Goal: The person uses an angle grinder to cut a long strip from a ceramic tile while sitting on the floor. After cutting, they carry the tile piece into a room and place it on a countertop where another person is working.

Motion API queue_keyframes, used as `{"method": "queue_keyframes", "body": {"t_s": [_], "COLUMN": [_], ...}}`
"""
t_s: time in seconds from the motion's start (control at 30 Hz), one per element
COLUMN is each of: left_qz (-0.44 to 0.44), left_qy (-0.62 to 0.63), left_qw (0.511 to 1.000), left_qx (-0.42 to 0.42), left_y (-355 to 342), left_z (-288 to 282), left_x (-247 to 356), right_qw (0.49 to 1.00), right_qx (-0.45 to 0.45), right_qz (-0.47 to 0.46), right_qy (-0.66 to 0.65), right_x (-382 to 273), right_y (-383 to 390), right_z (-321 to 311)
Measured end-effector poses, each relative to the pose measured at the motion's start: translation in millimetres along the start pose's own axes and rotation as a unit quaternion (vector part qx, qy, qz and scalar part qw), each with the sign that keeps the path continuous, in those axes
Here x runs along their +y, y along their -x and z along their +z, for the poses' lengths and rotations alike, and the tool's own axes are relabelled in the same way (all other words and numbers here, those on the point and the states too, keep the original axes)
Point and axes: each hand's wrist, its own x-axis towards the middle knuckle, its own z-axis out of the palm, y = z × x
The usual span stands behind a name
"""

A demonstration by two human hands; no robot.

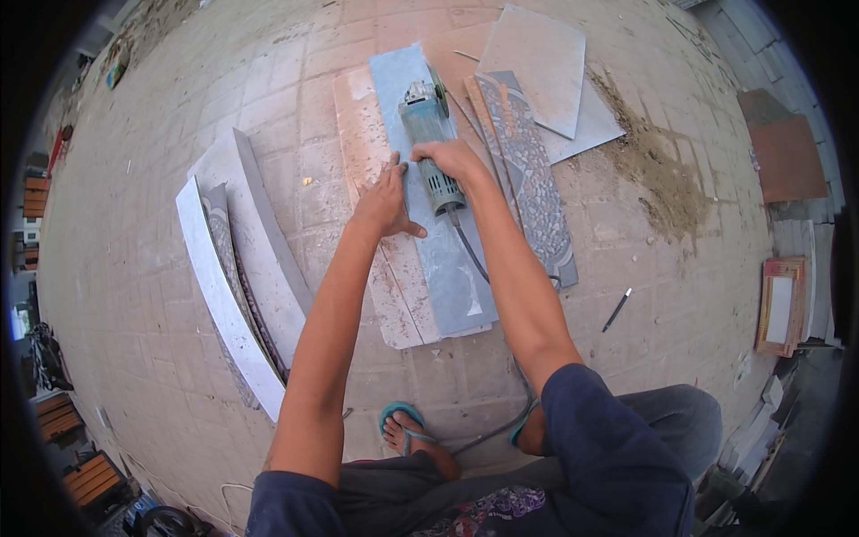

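My right hand [447, 161] grips the green angle grinder [428, 121] around its body. The grinder lies along a long grey-blue tile [461, 291], its metal head toward the far end and its cord trailing back toward me. My left hand [386, 201] presses on the left edge of that tile with fingers spread. The tile rests on a pale, dust-speckled board [358, 134]. Right of it is a pebble-patterned tile strip [546, 188], with a long thin rod along its left side.
Loose tiles [537, 63] lie at the far right beside scattered sand [662, 170]. Long cut pieces [259, 233] lie to my left. A pen [617, 309] is on the paving near my right arm. Stacked panels [778, 304] are at the right edge.
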Motion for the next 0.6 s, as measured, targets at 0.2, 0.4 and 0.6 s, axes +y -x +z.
{"method": "queue_keyframes", "body": {"t_s": [0.2, 0.4, 0.6], "left_qz": [0.002, 0.010, 0.008], "left_qy": [0.001, 0.005, 0.000], "left_qw": [1.000, 1.000, 1.000], "left_qx": [-0.005, 0.006, 0.004], "left_y": [-1.1, -2.0, -3.6], "left_z": [0.4, 3.2, 2.4], "left_x": [2.6, 0.4, 3.4], "right_qw": [1.000, 0.999, 1.000], "right_qx": [0.013, 0.018, 0.009], "right_qz": [-0.016, 0.009, -0.004], "right_qy": [0.005, 0.027, -0.007], "right_x": [17.3, 11.6, 14.3], "right_y": [1.1, 0.0, -5.1], "right_z": [-1.7, -3.2, -4.0]}}
